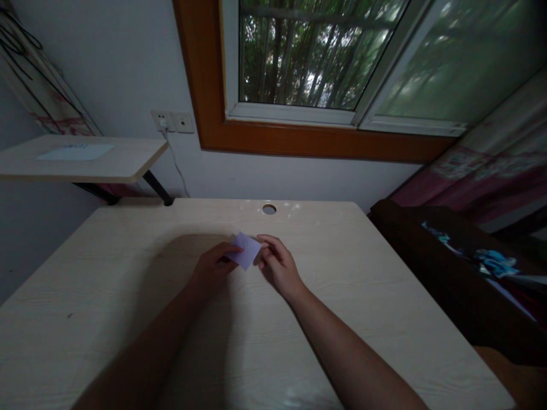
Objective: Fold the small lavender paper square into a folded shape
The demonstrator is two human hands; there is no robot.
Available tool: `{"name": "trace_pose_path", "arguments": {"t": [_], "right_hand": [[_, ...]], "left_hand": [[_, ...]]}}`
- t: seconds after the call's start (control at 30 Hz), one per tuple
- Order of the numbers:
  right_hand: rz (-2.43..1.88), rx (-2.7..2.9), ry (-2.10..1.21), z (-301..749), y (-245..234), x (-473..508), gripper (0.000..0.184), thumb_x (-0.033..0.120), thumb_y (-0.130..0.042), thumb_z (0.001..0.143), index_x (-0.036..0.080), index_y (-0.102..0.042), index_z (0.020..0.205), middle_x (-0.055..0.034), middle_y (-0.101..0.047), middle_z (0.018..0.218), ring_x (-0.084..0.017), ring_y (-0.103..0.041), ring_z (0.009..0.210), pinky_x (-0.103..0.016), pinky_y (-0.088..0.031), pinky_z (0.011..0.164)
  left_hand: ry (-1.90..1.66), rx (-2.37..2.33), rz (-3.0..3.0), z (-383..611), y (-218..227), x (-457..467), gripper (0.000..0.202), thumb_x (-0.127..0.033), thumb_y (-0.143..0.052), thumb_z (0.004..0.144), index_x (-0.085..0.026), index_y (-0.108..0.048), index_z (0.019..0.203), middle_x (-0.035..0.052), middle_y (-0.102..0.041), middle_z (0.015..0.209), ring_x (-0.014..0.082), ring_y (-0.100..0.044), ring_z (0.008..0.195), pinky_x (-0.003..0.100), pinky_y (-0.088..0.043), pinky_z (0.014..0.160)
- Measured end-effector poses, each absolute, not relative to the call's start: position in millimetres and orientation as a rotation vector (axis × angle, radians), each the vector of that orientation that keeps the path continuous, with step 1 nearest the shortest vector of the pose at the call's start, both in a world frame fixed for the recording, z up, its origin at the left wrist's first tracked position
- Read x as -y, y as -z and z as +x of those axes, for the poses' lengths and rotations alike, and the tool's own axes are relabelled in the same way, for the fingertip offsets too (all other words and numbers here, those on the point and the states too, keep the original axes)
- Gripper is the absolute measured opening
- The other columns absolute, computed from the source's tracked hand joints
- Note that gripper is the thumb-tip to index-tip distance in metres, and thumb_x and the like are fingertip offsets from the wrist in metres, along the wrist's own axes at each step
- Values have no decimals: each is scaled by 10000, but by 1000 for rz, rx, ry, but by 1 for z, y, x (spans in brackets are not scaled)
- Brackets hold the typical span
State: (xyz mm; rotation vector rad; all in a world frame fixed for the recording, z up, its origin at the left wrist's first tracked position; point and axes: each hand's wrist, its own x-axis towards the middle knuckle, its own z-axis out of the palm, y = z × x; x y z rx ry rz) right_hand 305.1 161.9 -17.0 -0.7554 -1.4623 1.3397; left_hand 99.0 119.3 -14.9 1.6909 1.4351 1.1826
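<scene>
Hands meet above the middle of the scene. Your left hand point(211, 267) pinches the left corner of a small pale lilac square of paper point(245, 250) between thumb and fingertips, and your right hand point(277, 266) pinches the right edge the same way, with its other fingers loosely curled. The paper sits between the two hands, turned corner-up like a diamond and lifted just off the light wood-grain worktop point(128, 296); its lower corner is close to the surface or touching it, and the dim light does not show which.

As for progress, you seem to be early or midway with the paper. It reads as one small flat piece, no built-up shape shows, and I cannot tell whether any crease is already in it. Nothing else lies within reach.

Further out, a round cable hole point(269, 209) sits near the far edge of the worktop. To the left stands a lower pale wooden side table point(128, 162) with a white sheet point(74, 152) on it, below a white wall socket point(173, 121) with a cable hanging from it. Beyond is a wood-framed window point(307, 57), and to the right a pink patterned curtain point(491, 171).
</scene>
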Motion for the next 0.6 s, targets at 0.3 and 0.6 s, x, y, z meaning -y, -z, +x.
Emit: {"name": "trace_pose_path", "arguments": {"t": [0.3, 0.6], "right_hand": [[-726, 1753, -962, 303, 17, -166, 250, 165, -619, 833, 263, -709, 1044, -49, -609, 982, -139, -559, 737, -264, -465, 649], [-711, 1788, -1006, 304, 14, -164, 106, 259, -715, 843, 255, -764, 936, -52, -665, 923, -150, -590, 758, -261, -467, 628]], "left_hand": [[-1204, -1396, 1642, 97, 17, -120, 234, -245, -678, 773, -214, -726, 1000, 52, -721, 1042, 183, -671, 858, 279, -534, 766], [-1211, -1356, 1566, 93, 24, -122, 254, -338, -722, 779, -216, -742, 1002, 49, -742, 976, 183, -678, 824, 275, -534, 753]]}}
